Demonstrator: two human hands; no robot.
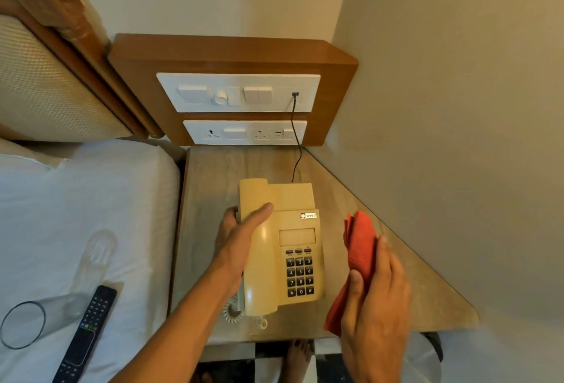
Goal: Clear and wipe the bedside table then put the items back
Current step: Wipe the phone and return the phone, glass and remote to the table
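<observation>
A cream desk telephone (pixel 297 239) with a dark keypad is over the middle of the bedside table (pixel 210 187), a stone-look top. My left hand (pixel 236 239) grips the phone's left side around the handset. I cannot tell whether the phone rests on the top or is lifted. Its black cord (pixel 296 138) runs up to the wall panel. My right hand (pixel 377 300) holds a folded red cloth (pixel 360 245) just right of the phone, above the table. On the white bed at the left lie a black remote (pixel 87 333), a clear glass (pixel 36 318) on its side and a clear plastic bottle (pixel 97 253).
A wooden panel with white switch and socket plates (pixel 238 92) stands behind the table. The wall (pixel 457 138) closes in the table's right side and the bed (pixel 91 199) borders its left. A black-and-white tiled floor (pixel 265 352) and a bare foot (pixel 299 355) show below the front edge.
</observation>
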